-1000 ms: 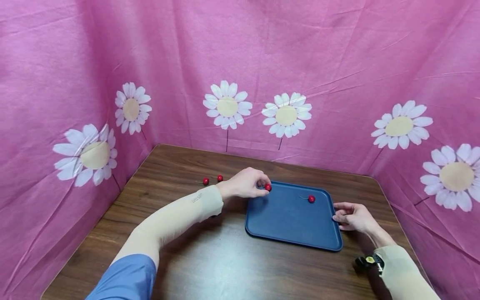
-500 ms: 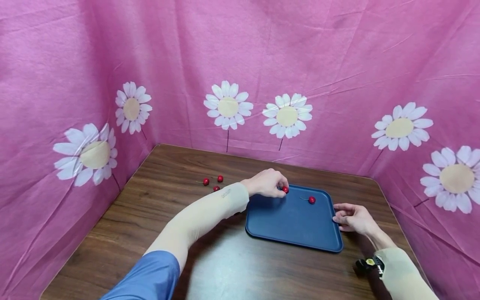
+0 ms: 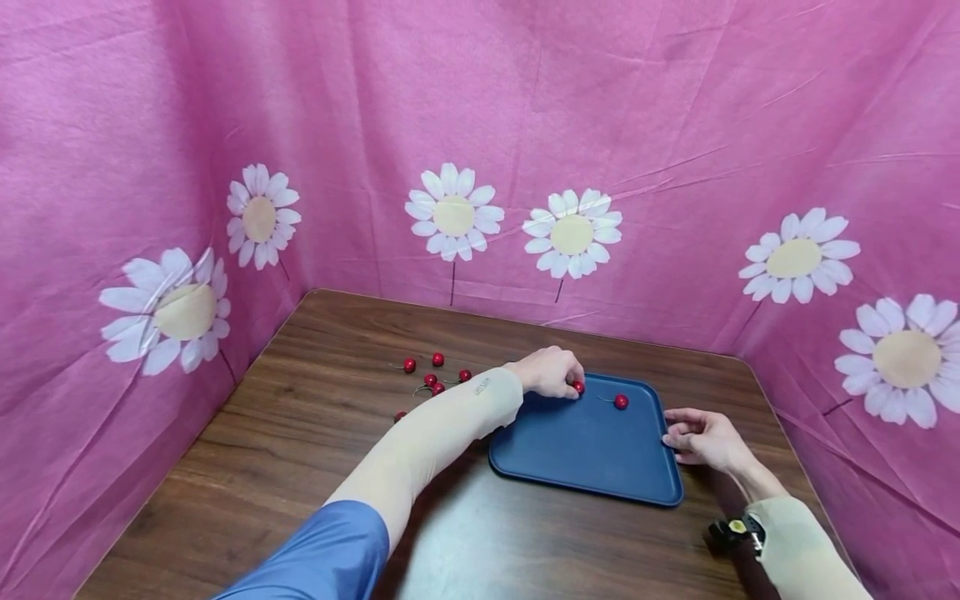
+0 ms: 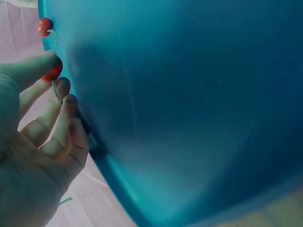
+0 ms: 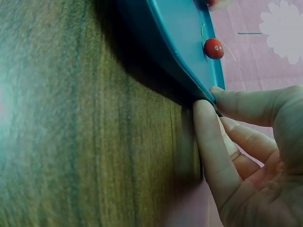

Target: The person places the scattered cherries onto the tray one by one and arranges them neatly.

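Note:
My left hand [image 3: 550, 372] pinches a red cherry [image 3: 578, 387] between thumb and fingers, over the back left part of the blue tray [image 3: 592, 454]. In the left wrist view that cherry's green stem [image 4: 56, 90] hangs by the fingertips. To its right, a second cherry [image 3: 621, 402] lies on the tray, its stem pointing left. My right hand [image 3: 708, 439] grips the tray's right rim; the right wrist view shows thumb [image 5: 246, 105] and index finger [image 5: 213, 142] pinching the edge.
Several more cherries [image 3: 438, 359] with stems lie on the brown wooden table [image 3: 300, 433] left of the tray. My left forearm crosses close to them and partly hides one. A pink cloth [image 3: 637, 100] with printed daisies hangs behind and along both sides.
My left hand has moved right with the cherry, from the tray's left edge to further over the tray. Cherries once hidden behind the forearm now show. The right hand keeps its hold.

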Demonstrator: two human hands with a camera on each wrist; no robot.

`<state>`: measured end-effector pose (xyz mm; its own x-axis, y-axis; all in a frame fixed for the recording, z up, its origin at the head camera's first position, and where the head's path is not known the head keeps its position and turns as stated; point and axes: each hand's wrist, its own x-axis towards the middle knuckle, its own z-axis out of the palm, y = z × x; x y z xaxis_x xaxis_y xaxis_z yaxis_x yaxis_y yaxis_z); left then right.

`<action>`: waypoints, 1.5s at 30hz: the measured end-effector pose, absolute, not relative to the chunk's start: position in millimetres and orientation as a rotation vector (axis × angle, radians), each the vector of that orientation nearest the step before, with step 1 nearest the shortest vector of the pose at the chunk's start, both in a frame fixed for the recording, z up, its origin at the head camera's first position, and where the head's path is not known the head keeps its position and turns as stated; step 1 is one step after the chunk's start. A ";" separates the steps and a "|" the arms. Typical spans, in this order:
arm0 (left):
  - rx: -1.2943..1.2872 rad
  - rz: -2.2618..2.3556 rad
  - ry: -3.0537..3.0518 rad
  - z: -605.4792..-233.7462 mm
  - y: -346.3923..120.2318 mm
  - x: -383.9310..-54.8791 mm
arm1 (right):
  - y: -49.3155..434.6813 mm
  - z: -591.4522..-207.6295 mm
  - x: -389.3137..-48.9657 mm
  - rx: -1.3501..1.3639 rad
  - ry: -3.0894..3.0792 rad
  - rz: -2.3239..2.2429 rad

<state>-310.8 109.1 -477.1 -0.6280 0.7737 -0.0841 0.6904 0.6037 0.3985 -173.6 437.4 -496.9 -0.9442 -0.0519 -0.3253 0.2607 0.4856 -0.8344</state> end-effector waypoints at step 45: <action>1.226 0.431 2.584 -485.5 116.5 -299.5 | 439.1 -500.0 -171.5 0.150 2.430 -1.459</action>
<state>-299.5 116.5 -485.5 -0.6157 0.7821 -0.0958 0.7087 0.6027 0.3667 -171.5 439.1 -500.0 -0.9488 -0.0655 -0.3090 0.2419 0.4782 -0.8443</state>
